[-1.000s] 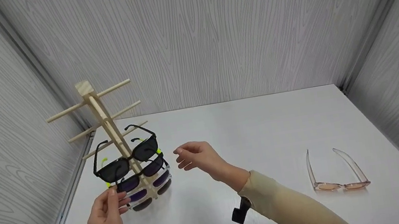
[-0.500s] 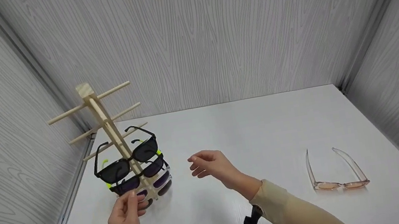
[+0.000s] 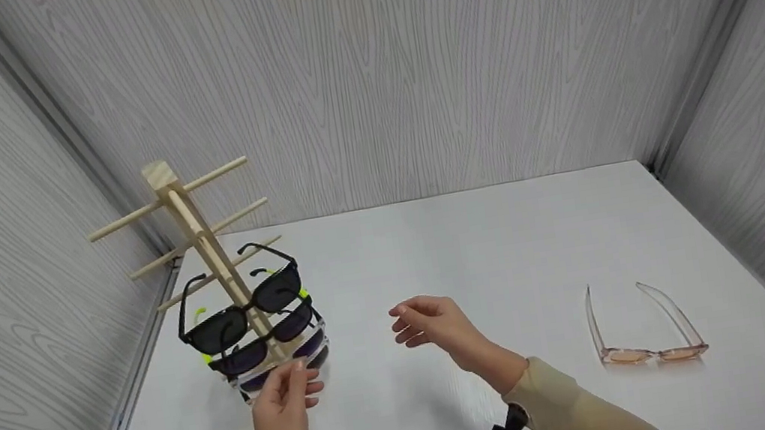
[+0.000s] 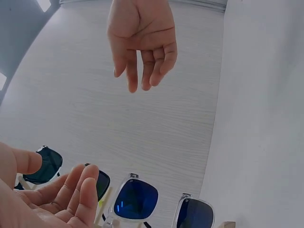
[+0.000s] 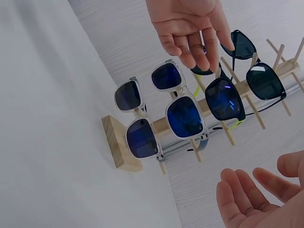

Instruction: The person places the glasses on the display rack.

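Note:
On the left of the head view a wooden display rack [image 3: 209,250] bears several sunglasses, one above another. The uppermost black sunglasses [image 3: 218,332] hang over black sunglasses with yellow-green temples [image 3: 245,358]. Below are two clear-framed sunglasses with dark lenses, one pair [image 5: 184,117] above the other [image 5: 141,138]. My left hand [image 3: 283,419] is in front of the rack's lower part, fingers loosely bent and holding nothing; it hides part of the lowest pairs. To the right, apart from the rack, my right hand [image 3: 441,327] hovers over the table with relaxed, bare fingers.
Clear pinkish glasses [image 3: 653,354] lie on the white table [image 3: 509,249] at the right, temples unfolded. The rack's upper pegs [image 3: 217,173] stick out on both sides. Wood-grain panels [image 3: 361,74] enclose the table at the back and sides.
Both hands have moved right and slightly down; my left hand has come away from the side of the black sunglasses. The rack and the pinkish glasses have stayed put.

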Demonstrator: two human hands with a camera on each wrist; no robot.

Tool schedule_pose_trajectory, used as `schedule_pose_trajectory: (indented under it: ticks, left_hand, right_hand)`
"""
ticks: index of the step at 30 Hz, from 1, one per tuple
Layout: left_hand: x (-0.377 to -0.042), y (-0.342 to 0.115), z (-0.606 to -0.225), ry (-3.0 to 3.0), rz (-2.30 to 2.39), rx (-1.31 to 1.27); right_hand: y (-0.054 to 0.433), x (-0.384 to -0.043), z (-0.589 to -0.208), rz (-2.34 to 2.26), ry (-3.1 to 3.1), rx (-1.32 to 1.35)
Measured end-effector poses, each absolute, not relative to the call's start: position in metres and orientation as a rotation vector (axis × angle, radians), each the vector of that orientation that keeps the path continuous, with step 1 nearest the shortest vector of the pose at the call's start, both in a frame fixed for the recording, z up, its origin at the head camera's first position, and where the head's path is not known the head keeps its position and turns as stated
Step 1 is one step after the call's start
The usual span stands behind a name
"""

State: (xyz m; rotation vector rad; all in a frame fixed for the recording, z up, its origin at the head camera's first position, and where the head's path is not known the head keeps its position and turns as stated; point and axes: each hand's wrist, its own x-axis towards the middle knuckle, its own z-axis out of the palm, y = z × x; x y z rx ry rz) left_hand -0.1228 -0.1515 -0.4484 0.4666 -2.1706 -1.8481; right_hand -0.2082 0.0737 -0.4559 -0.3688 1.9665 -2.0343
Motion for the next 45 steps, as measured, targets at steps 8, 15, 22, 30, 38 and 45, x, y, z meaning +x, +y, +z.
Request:
schedule_pose_trajectory:
  ticks: [8, 15, 22, 30, 38, 45]
  left_hand:
    - [-0.131, -0.143, -0.462, -2.191, -1.903, 0.392]
    - [-0.135, -0.135, -0.472, -2.198, -1.951, 0.32]
    - [-0.14, -0.125, -0.482, -2.198, -1.976, 0.268]
    - [-0.146, -0.112, -0.491, -2.207, -2.017, 0.207]
    - [-0.15, -0.097, -0.492, -2.226, -2.022, 0.141]
    - [-0.152, -0.083, -0.5, -2.284, -1.996, 0.091]
  right_hand:
    - [0.091, -0.208, -0.47, -2.072, 1.995, -0.326]
    - [0.106, -0.203, -0.482, -2.088, 1.997, -0.287]
    - [0.123, -0.198, -0.493, -2.104, 2.009, -0.216]
    - [0.14, -0.193, -0.503, -2.128, 2.012, -0.151]
    - [0.155, -0.184, -0.501, -2.146, 2.022, -0.064]
    - [0.173, -0.178, -0.51, -2.193, 2.023, 0.057]
